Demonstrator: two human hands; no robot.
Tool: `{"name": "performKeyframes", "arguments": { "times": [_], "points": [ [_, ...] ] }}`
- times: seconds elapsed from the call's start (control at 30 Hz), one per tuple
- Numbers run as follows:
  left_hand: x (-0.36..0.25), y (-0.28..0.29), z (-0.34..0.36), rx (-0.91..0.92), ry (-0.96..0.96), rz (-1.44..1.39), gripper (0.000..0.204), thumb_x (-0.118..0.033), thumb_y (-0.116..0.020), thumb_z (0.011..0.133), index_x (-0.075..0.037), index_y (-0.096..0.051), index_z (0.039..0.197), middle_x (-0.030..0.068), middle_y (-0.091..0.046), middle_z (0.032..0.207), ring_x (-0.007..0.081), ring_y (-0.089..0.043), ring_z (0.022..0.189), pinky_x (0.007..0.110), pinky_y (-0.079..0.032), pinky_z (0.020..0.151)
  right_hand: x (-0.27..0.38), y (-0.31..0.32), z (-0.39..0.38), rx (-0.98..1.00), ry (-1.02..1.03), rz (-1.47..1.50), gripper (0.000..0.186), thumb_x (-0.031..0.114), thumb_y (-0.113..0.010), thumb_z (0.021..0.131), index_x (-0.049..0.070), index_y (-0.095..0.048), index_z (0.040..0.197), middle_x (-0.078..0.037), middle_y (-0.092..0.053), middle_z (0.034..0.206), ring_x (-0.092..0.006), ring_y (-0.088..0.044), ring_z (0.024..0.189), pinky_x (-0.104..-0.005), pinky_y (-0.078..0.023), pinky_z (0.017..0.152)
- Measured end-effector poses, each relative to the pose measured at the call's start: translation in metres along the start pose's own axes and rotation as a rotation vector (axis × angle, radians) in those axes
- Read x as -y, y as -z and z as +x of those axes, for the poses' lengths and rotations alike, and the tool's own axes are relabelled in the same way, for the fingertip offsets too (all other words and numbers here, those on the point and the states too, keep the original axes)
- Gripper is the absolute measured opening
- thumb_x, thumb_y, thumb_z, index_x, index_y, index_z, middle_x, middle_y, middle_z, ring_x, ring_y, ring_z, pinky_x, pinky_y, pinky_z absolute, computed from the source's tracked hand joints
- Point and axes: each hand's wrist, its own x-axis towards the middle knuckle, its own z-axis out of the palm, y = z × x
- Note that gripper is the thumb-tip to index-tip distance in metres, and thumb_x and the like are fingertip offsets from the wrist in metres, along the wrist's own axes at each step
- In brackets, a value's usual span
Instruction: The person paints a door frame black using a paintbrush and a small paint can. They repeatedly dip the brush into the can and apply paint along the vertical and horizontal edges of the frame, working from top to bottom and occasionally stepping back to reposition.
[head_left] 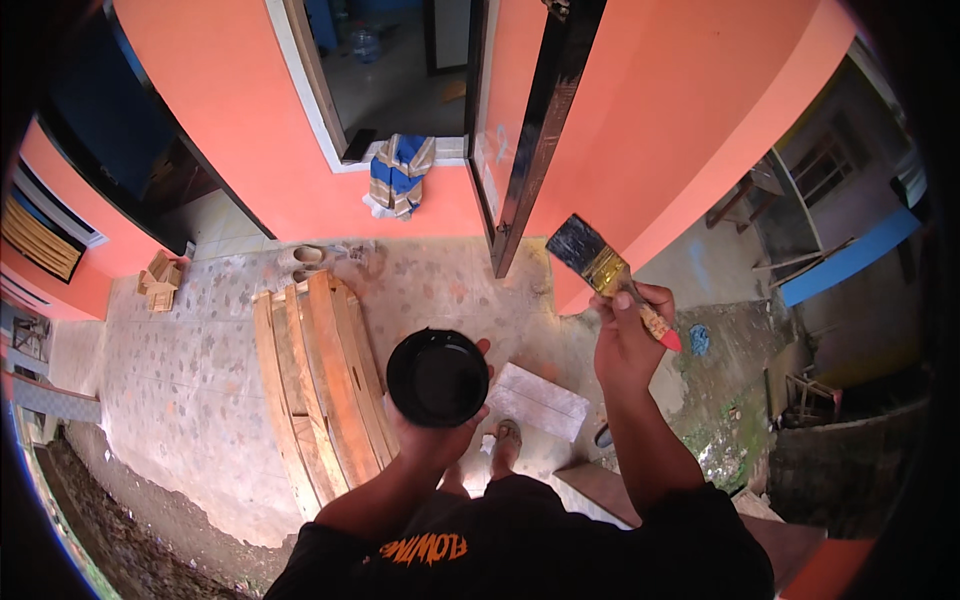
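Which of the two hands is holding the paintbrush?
The right hand: its thumb and fingers grip the paintbrush, while the left hand instead holds a round black container.

On my feed the paintbrush ferrule [603, 271] looks like smeared metal, slatted bench [331, 350]'s bare wood, house wall [650, 120]'s smooth, pretty matt, cloth bundle [402, 175]'s all creased.

Between the black paint container [400, 378] and the paintbrush [603, 270] there is free air for passing. Farther away, the opened window casement [547, 130] stands in the way; on the left, the slatted wooden bench [335, 365] obstructs the floor [190, 390].
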Motion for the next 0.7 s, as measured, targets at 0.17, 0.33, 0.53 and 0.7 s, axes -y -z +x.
{"name": "performKeyframes", "arguments": {
  "times": [0.17, 0.33, 0.53, 0.7],
  "points": [
    [0.009, 0.031, 0.002, -0.057, -0.013, 0.09, 0.07, -0.054, -0.055, 0.099, -0.009, -0.043, 0.152, 0.024, -0.033, 0.162, 0.0391, -0.051, 0.136, 0.049, -0.061, 0.085, -0.069, -0.006, 0.06, 0.117, 0.535, -0.406, 0.033, -0.009, -0.071, 0.09, 0.003, -0.05, 0.113, -0.019, -0.065, 0.116, -0.0204, -0.068, 0.097, -0.0321, -0.057, 0.085],
    [0.009, 0.057, 0.007, -0.121, 0.058, -0.26, 0.072, -0.05, -0.059, 0.1, -0.003, -0.041, 0.151, 0.0229, -0.032, 0.162, 0.0392, -0.05, 0.137, 0.052, -0.06, 0.087, -0.12, -0.01, 0.105, 0.038, 0.845, -0.543, 0.034, -0.006, -0.077, 0.087, 0.003, -0.058, 0.113, -0.018, -0.068, 0.11, -0.0207, -0.07, 0.088, -0.0298, -0.057, 0.072],
    [-0.006, 0.074, 0.012, -0.258, 0.105, 0.554, 0.071, -0.049, -0.058, 0.101, -0.001, -0.041, 0.151, 0.0224, -0.032, 0.162, 0.0409, -0.05, 0.136, 0.051, -0.06, 0.095, -0.158, 0.004, 0.084, 0.048, 0.809, -0.766, 0.032, -0.003, -0.082, 0.082, 0.005, -0.061, 0.105, -0.017, -0.071, 0.098, -0.0257, -0.071, 0.081, -0.0318, -0.057, 0.067],
    [-0.004, 0.095, 0.01, -0.137, 0.092, 0.015, 0.068, -0.037, -0.062, 0.098, -0.001, -0.039, 0.152, 0.0227, -0.031, 0.163, 0.0394, -0.05, 0.136, 0.046, -0.058, 0.098, -0.152, 0.022, 0.046, 0.104, 0.693, -0.828, 0.03, -0.004, -0.082, 0.08, 0.005, -0.061, 0.1, -0.017, -0.07, 0.097, -0.0276, -0.071, 0.079, -0.0332, -0.056, 0.066]
  ]
}}
